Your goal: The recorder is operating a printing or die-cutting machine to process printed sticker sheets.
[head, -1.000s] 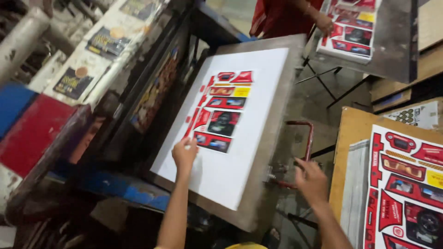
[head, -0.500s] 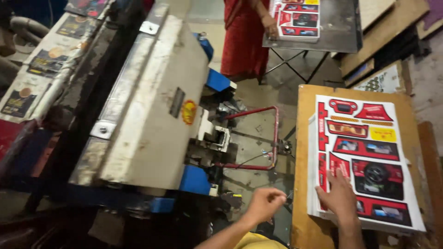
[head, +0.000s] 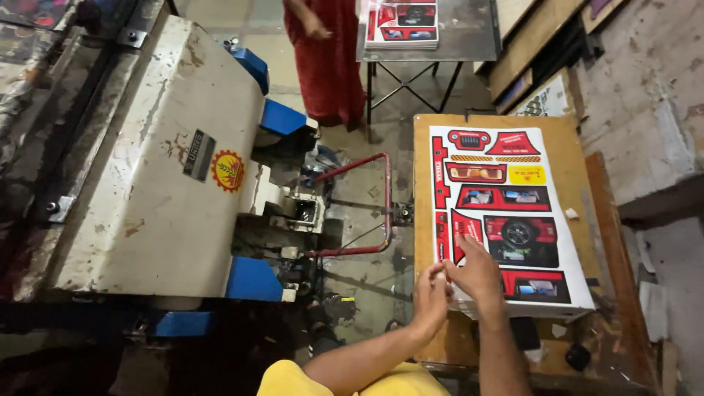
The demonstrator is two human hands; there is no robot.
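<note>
Head view: a cream-and-blue press (head: 158,158) fills the left, beside a wooden table (head: 572,158) carrying a stack of red printed sheets (head: 513,213). At the stack's near-left corner, the right hand (head: 477,275) lies flat, fingers spread, grasping nothing; the left hand (head: 430,297) pinches the edge. Lifting one sheet cleanly likely means fanning that corner first.
</note>
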